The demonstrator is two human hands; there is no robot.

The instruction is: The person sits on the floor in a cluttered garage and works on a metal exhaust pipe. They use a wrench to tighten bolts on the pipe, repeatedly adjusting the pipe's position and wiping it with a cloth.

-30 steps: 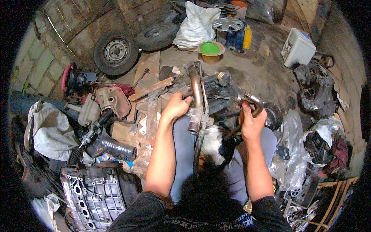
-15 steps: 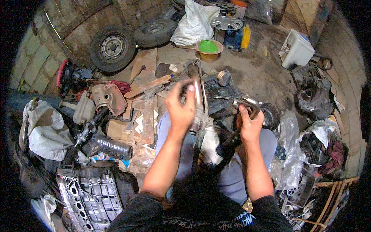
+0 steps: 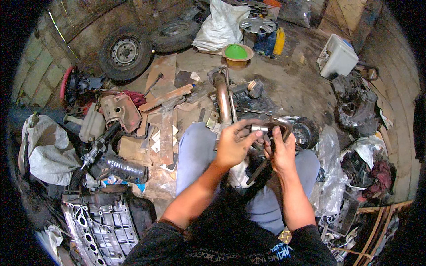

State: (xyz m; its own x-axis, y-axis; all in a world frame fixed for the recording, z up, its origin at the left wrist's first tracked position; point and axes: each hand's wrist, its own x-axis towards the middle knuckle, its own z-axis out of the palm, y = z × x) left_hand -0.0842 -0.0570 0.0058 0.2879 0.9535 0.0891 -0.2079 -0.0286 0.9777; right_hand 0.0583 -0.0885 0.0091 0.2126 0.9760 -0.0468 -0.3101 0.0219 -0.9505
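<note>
White sack: it slumps at your far left, near the wall.
Engine casting [image 3: 104, 228]: ribbed grey metal, low on your left, a row of holes down one edge.
Wheel [image 3: 125, 54]: stands on edge against the back wall.
Long metal pipe [image 3: 222, 99]: points away from you, its near end partly hidden by your left hand.
Left hand [image 3: 235, 144]: your fingers curl in, thumb and forefinger closed about the shiny end of the curved pipe.
Curved pipe [image 3: 288, 128]: dark, raised over your lap between both hands.
Right hand [image 3: 282, 153]: your thumb and fingers close around its bend.
Clear plastic [image 3: 326, 177]: lies crumpled just beside your right knee.
</note>
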